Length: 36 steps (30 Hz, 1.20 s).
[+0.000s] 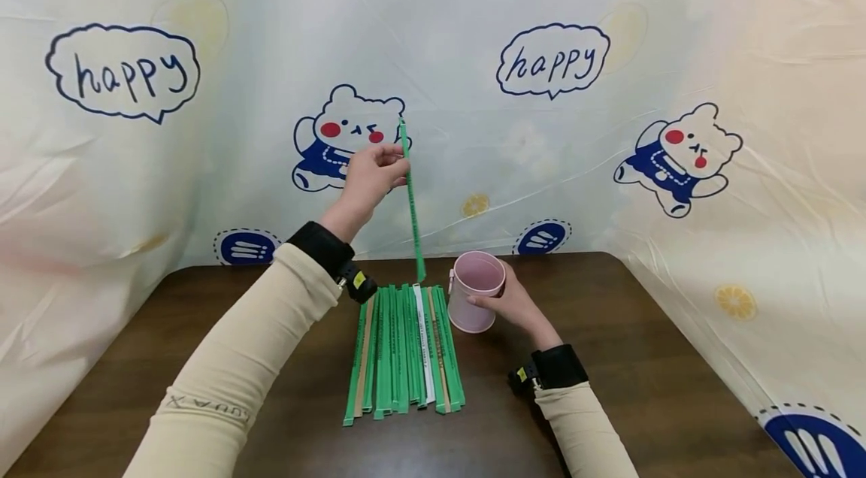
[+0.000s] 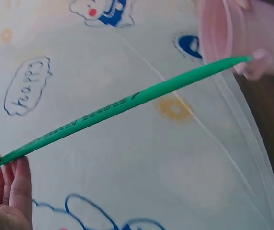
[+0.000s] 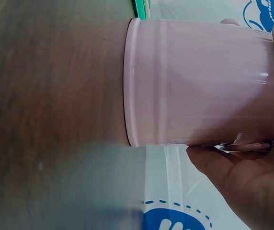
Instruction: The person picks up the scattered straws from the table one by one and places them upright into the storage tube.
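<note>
My left hand (image 1: 373,179) pinches a thin green paper-wrapped stick (image 1: 413,215) near its upper end, holding it upright above the table. Dark printing runs along the wrapper in the left wrist view. On the table, my right hand (image 1: 509,303) grips a pink bucket-like cup (image 1: 467,313) near its rim, thumb on the near side. Seen from above, the cup's inside shows bare pink walls. To its left lies a row of green wrapped sticks (image 1: 383,358), side by side, with one white stick (image 1: 424,346) and a few tan ones among them.
The brown wooden table (image 1: 284,418) has rounded far corners. Behind it and at the sides hangs a pale printed curtain (image 1: 446,27) with bears, lemon slices and "happy" bubbles. Each wrist wears a black strap with a small camera (image 1: 357,282).
</note>
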Tool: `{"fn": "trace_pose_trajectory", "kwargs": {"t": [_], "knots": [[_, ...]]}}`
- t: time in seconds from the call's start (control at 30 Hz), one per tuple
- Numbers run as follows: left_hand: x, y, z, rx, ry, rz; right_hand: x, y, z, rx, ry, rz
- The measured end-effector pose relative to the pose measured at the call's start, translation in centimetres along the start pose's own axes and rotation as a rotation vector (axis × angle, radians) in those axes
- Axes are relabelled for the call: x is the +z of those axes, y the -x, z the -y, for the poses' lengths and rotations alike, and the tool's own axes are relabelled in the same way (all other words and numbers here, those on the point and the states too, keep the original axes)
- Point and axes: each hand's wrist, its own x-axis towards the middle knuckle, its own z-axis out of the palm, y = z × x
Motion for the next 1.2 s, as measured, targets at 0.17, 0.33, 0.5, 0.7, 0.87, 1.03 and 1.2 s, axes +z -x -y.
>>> {"fn": "trace_pose_trajectory", "kwargs": {"t": [0.17,0.33,0.5,0.7,0.87,1.03,1.2], "knots": [[1.9,0.6,-0.9,0.061,0.094,-0.025,0.5,-0.1,0.0,-0.017,-0.016,0.012],[3.7,0.5,-0.9,0.071,0.152,-0.002,0.5,-0.4,0.5,-0.043,-0.018,0.014],[5.2,0.2,0.3,0.071,0.153,0.064,-0.2,-1.0,1.0,-0.056,-0.009,0.001],[6.2,0.9,3.3,0.045,0.092,0.086,-0.4,-0.7,1.0,-0.039,-0.002,0.002],[6.9,1.6,5.6,0.033,0.072,0.088,-0.2,-0.4,0.6,-0.037,-0.007,0.012],[7.5,1.8,7.0,0.047,0.066,0.103,-0.1,0.0,0.4,-0.012,-0.004,0.003],[7.7,1.8,8.1,0.033,-0.008,0.116,0.0,0.1,0.3,-0.001,-0.007,0.004]]}}
